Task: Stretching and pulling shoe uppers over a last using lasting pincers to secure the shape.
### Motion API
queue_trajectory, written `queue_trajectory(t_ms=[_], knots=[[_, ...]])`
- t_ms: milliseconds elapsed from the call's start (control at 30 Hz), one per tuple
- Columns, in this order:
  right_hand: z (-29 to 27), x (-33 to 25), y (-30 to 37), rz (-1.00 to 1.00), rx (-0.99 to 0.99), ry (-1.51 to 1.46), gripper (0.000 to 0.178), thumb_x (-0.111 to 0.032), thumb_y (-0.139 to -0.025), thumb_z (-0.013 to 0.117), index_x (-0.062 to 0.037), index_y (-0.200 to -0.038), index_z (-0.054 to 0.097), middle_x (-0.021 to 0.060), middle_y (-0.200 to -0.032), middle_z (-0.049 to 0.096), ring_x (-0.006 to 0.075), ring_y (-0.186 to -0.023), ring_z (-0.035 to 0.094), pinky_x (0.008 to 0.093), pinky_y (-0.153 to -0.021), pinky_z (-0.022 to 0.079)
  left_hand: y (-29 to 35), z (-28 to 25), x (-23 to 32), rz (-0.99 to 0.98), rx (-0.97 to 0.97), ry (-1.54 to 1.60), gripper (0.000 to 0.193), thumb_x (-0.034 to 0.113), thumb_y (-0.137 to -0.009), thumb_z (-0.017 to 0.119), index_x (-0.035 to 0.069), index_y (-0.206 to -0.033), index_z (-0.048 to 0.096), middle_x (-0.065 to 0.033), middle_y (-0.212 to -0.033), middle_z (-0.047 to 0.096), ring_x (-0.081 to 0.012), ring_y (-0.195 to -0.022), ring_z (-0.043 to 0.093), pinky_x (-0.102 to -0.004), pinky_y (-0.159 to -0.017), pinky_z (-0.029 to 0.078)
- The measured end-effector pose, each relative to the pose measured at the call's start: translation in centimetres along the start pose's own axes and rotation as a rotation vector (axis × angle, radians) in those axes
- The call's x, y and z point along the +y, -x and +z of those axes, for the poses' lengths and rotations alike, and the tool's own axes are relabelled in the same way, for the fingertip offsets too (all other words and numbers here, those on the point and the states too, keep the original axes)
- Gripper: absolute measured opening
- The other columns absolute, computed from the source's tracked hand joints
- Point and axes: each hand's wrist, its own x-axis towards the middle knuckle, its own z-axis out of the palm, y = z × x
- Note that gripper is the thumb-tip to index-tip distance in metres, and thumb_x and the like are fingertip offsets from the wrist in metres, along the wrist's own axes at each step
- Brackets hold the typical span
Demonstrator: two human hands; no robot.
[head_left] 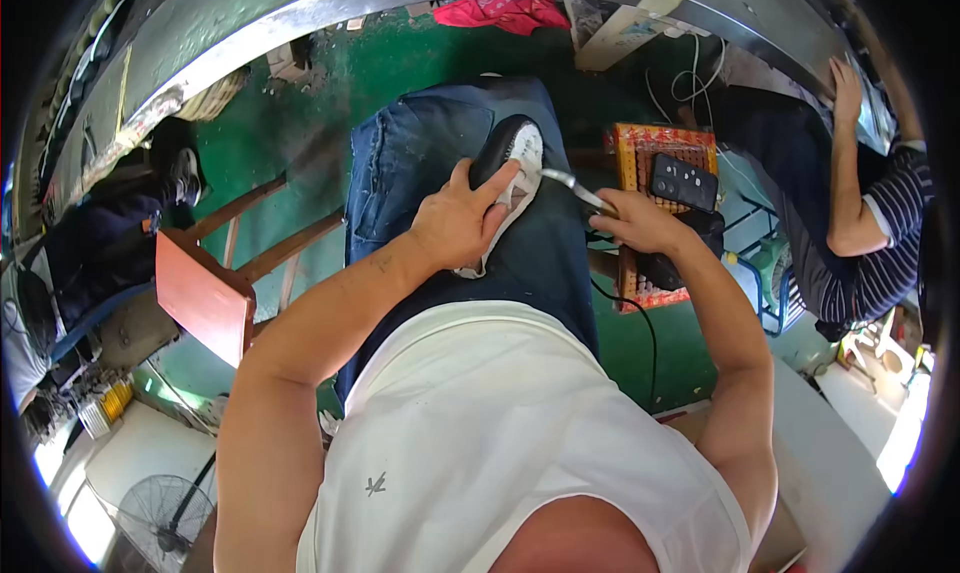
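Note:
Across my jeans (pixel 400 183) lies a dark shoe (pixel 526 148), its pale underside turned up and its toe pointing away from me. My left hand (pixel 455 218) is closed around its side, thumb and forefinger pressing on the pale underside. To the right, my right hand (pixel 645 221) grips a silver metal hand tool (pixel 570 181) with a bent, narrow head. The tool's tip meets the shoe's right edge near the forefoot. Whether the tool has jaws is too small to tell.
A beaded seat (pixel 637 153) at my right holds a black phone (pixel 684 182). A black cable (pixel 653 348) hangs below it. A wooden stool (pixel 205 288) stands left. A metal bench edge (pixel 400 13) runs across the far side. A person in a striped shirt (pixel 860 263) sits at right.

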Motion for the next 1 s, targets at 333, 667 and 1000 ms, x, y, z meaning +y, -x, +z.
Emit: queue_trajectory(t_ms=[333, 667, 1000], knots=[[1.6, -5.7, -3.5, 0.085, 0.217, -0.239, 0.047, -0.038, -0.106, 0.044, 0.0024, -0.092, 0.063, 0.0188, -0.082, 0.069, 0.036, -0.081, 0.069, 0.0432, -0.076, 0.052, 0.3, -0.4, 0.3, 0.107, -0.041, -0.047, 0.055, 0.03, -0.101, 0.051, 0.033, -0.154, 0.037, -0.0467, -0.144, 0.03, -0.0561, -0.093, 0.065, -0.0516, -0.084, 0.058], [3.5, -7.2, -1.7, -0.171, 0.442, 0.068, 0.042, -0.038, -0.105, 0.046, 0.0015, -0.101, 0.06, 0.0221, -0.092, 0.069, 0.0415, -0.086, 0.068, 0.0482, -0.076, 0.053, 1.1, 2.2, -1.1, -0.091, 0.105, 0.21, 0.09, 0.041, -0.097, 0.06, 0.005, -0.16, 0.006, -0.0385, -0.159, 0.013, -0.0547, -0.118, 0.056, -0.0508, -0.098, 0.051], [2.6, -8.3, -0.6, 0.075, 0.124, 0.176, 0.044, -0.043, -0.103, 0.048, 0.0, -0.098, 0.059, 0.0229, -0.093, 0.069, 0.0433, -0.088, 0.067, 0.0516, -0.077, 0.052, 2.9, -0.2, -3.6, -0.105, -0.425, 0.657, 0.103, 0.027, -0.099, 0.062, 0.005, -0.157, -0.021, -0.0251, -0.167, 0.0, -0.0326, -0.156, 0.009, -0.035, -0.124, 0.016]])
